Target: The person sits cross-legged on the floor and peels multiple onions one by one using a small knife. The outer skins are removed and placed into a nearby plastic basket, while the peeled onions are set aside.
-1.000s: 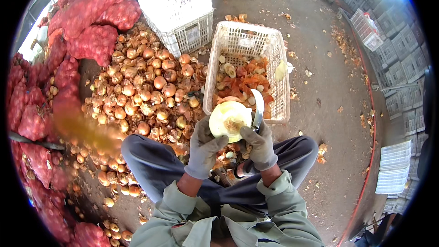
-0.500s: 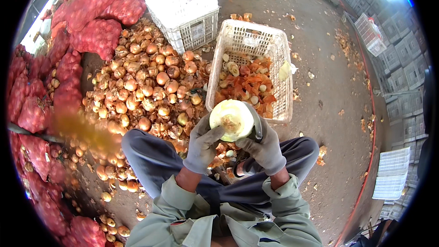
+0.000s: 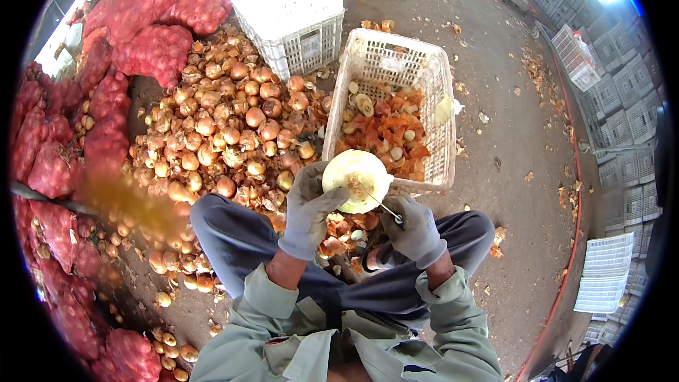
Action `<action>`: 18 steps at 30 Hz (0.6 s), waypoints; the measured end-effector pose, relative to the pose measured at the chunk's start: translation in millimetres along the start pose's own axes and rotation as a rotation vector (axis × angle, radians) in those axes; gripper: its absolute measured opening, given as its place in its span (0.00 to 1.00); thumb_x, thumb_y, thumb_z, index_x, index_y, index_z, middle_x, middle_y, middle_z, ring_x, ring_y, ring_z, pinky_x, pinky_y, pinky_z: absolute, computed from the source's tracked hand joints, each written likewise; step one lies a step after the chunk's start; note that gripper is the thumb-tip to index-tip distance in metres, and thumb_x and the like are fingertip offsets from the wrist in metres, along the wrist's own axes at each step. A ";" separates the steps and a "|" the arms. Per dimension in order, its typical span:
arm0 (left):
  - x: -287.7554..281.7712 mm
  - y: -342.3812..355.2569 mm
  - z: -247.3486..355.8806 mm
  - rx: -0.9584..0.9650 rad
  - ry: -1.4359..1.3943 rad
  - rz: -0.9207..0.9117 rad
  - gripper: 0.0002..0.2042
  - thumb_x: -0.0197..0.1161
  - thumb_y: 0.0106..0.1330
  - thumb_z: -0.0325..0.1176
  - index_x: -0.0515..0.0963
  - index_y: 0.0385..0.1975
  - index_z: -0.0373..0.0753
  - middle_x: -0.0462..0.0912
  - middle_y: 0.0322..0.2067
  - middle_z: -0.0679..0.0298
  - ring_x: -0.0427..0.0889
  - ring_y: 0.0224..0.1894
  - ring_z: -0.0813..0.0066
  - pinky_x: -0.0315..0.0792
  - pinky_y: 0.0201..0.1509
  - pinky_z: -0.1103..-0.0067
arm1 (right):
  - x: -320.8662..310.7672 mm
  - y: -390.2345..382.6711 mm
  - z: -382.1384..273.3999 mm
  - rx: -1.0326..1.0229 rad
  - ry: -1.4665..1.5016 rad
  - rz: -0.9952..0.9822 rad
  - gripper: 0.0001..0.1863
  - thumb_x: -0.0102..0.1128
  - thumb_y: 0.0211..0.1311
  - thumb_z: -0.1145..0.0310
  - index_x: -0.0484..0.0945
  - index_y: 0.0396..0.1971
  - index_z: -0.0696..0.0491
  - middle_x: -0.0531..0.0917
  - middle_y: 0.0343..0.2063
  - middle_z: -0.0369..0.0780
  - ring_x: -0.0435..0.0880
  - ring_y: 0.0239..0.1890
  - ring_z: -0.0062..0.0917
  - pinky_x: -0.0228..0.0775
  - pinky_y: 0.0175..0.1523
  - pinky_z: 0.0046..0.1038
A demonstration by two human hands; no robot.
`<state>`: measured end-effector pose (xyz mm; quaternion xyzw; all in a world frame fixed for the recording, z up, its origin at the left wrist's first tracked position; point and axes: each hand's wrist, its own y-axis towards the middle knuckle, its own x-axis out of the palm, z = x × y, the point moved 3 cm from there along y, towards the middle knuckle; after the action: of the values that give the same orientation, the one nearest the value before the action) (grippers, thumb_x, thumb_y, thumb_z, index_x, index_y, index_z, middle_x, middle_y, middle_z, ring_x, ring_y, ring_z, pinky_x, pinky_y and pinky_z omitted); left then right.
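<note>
A pale, peeled onion (image 3: 345,163) with a brownish root patch facing up is gripped by my gloved left hand (image 3: 305,206), its thumb pressed over the near side. My gloved right hand (image 3: 416,232) is closed round a small knife (image 3: 389,212), whose thin blade points at the onion's lower right edge. Whether the blade cuts into it, I cannot tell. Just beyond both hands stands a white plastic crate (image 3: 445,148). Inside lie onion skins (image 3: 387,127) and several pale pieces. Loose brown-skinned onions (image 3: 219,127) form a heap to the left.
Red mesh sacks of onions (image 3: 152,49) line the left side. Stacked white crates (image 3: 304,46) stand behind the heap. More crates (image 3: 615,92) are piled along the far right, past a red line on the floor. A yellow blur (image 3: 131,201) hides part of the left.
My right hand has drawn back slightly to the lower right. The knife has turned from lying along the onion's right side to pointing at its lower right edge.
</note>
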<state>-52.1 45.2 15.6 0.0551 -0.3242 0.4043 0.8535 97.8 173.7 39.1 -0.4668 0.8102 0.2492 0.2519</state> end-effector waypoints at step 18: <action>-12.7 3.5 19.5 -0.218 -0.393 -0.147 0.25 0.59 0.65 0.43 0.69 0.57 0.33 0.80 0.49 0.55 0.83 0.46 0.57 0.83 0.39 0.65 | 11.5 -1.6 43.3 0.232 0.296 0.095 0.09 0.62 0.59 0.70 0.80 0.37 0.58 0.79 0.19 0.45 0.78 0.21 0.28 0.69 0.30 0.31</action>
<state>-70.4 32.2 22.6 0.0637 -0.5210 0.2849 0.8021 101.8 193.4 -1.0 -0.4273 0.8829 0.0943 0.1702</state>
